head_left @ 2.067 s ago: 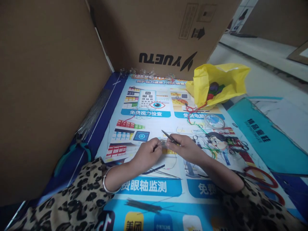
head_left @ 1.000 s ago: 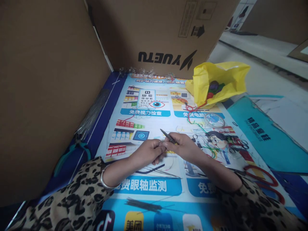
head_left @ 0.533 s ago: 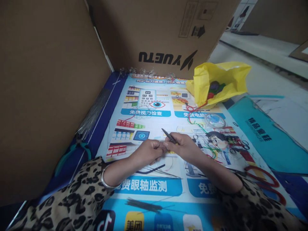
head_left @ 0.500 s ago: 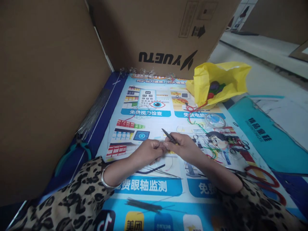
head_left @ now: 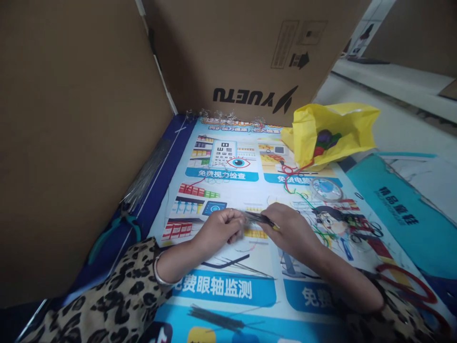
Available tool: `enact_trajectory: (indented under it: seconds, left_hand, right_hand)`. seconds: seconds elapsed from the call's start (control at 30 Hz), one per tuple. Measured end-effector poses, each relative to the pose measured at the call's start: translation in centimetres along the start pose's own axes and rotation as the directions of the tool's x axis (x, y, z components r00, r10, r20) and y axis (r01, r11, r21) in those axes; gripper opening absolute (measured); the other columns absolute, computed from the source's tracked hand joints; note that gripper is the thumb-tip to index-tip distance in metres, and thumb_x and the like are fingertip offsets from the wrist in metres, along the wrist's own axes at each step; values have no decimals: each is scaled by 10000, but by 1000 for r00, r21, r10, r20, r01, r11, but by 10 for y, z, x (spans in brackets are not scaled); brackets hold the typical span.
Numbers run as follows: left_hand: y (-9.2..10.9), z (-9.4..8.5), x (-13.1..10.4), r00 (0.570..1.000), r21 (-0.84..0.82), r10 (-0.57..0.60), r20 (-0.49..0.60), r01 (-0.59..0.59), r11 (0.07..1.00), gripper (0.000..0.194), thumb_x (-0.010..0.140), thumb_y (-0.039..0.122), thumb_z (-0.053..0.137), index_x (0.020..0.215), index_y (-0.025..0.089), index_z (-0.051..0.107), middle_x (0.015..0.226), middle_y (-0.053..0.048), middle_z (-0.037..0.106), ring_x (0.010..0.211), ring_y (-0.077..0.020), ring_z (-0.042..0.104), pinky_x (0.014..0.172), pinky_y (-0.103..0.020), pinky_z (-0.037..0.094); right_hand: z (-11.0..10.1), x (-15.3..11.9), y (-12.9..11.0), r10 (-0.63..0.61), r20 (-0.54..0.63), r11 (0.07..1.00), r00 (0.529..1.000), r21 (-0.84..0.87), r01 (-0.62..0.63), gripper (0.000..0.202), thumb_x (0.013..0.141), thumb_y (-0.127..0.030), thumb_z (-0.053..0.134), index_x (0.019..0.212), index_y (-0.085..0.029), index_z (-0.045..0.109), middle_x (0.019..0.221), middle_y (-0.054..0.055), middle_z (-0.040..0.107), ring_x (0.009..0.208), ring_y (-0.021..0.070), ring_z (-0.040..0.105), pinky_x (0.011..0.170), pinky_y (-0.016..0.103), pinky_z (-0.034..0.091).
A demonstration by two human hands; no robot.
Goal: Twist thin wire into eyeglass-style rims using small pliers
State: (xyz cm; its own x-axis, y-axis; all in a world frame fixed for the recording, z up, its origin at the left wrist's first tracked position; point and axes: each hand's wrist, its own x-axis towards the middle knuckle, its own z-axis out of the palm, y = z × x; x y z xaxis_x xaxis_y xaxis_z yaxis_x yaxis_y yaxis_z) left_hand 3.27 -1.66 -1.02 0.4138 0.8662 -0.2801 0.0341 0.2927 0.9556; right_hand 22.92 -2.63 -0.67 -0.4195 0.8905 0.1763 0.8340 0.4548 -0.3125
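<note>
My left hand point(head_left: 223, 227) is closed in a pinch near the middle of the printed sheet, on what looks like a thin wire, mostly hidden by the fingers. My right hand point(head_left: 287, 228) grips a slim dark pointed tool point(head_left: 262, 218). Its blurred tip points left and reaches the left fingertips; I cannot tell whether it touches them. Below the hands, several thin dark rods point(head_left: 243, 267) lie on the sheet, and nearer to me is a bundle of dark wires point(head_left: 216, 318).
Cardboard walls point(head_left: 250, 52) stand at the back and left. Teal-handled pliers point(head_left: 114, 233) and silvery wires point(head_left: 148, 174) lie left. To the right are a yellow bag point(head_left: 303, 128), red and green cord point(head_left: 291, 183), a clear round spool point(head_left: 326, 189), red-handled scissors point(head_left: 407, 281) and a teal board point(head_left: 383, 205).
The pointed tool has swung from pointing up and left to lying nearly level towards my left fingers. My right hand has turned and shifted slightly right. The whole view has moved a little.
</note>
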Motion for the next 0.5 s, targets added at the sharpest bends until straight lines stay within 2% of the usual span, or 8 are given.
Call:
enact_trajectory:
  seconds: [0.23, 0.5]
  left_hand:
    - [-1, 0, 0, 999, 14, 7, 32, -8, 1000, 193, 767, 328, 538, 746, 135, 537, 522, 57, 486, 396, -43, 393, 416, -186, 313]
    - [-4, -6, 2, 992, 67, 10, 127, -18, 998, 222, 792, 360, 524, 746, 143, 510, 561, 45, 509, 412, -40, 420, 419, -172, 334]
  right_hand:
    - [-2, -4, 1, -81, -9, 955, 997, -287, 75, 86, 782, -216, 542, 793, -187, 622, 764, 52, 585, 775, 189, 481, 722, 299, 321]
    - [-6, -3, 4, -156, 27, 919, 987, -363, 155, 76, 763, -222, 568, 803, -198, 627, 760, 48, 572, 766, 189, 451, 703, 306, 279]
